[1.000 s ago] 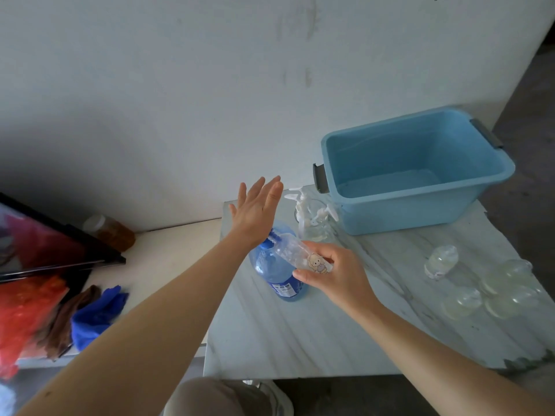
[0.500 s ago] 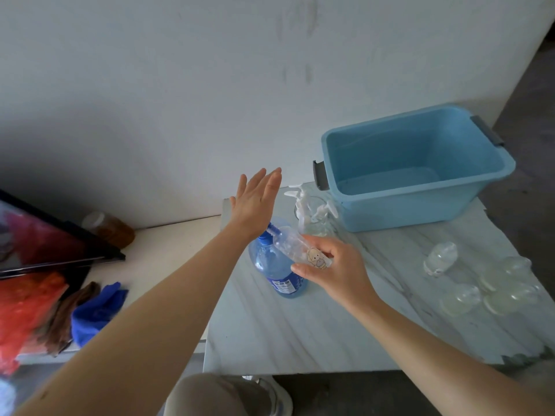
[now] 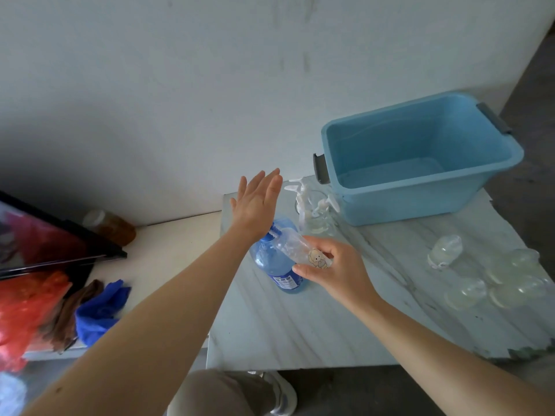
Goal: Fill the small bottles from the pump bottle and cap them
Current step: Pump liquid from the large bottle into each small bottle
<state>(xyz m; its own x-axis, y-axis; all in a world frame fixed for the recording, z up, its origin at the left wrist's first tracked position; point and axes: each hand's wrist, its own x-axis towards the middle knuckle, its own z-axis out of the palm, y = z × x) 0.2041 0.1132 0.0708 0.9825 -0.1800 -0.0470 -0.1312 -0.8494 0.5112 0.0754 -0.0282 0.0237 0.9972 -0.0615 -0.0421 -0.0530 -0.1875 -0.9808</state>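
Observation:
A blue pump bottle point(image 3: 274, 267) stands near the left side of the marble table point(image 3: 330, 319). My left hand point(image 3: 255, 202) lies flat over its pump head, fingers straight, heel of the palm on the pump. My right hand point(image 3: 333, 268) holds a small clear bottle point(image 3: 295, 247) with a cartoon sticker, tilted with its mouth at the pump's spout. Several small clear bottles point(image 3: 495, 274) lie at the table's right. White pump caps point(image 3: 312, 202) stand in a clear cup behind the pump bottle.
A light-blue plastic tub point(image 3: 420, 187) sits at the back right against the wall. Left of the table is a lower white shelf with a brown jar point(image 3: 109, 225), a blue cloth point(image 3: 99, 310), red plastic and a dark frame. A shoe shows below the table edge.
My left hand has lifted slightly and come back down on the pump head. My right hand keeps the small bottle at the spout; the view shifted a little.

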